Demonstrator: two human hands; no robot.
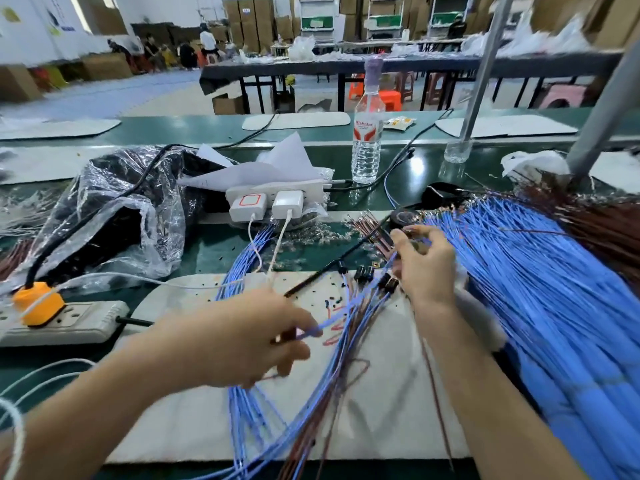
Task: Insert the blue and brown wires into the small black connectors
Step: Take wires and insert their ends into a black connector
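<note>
My left hand [256,337] pinches blue and brown wires [332,327] over the white mat [381,410]; the strands trail down toward the near edge. My right hand [424,265] reaches forward with curled fingers and pinches wire ends at the edge of the big blue wire bundle [554,289]. Small black connectors [363,271] with wires in them lie on the mat just left of my right hand. More brown wires [609,230] lie behind the blue bundle, and a few loose brown wires [367,226] sit beyond the mat.
A power strip [69,320] with an orange plug [38,303] lies at the left. White chargers [266,202], a plastic bag [114,209], a water bottle [367,133] and a metal pole [485,64] stand behind. Tiny black bits dot the mat.
</note>
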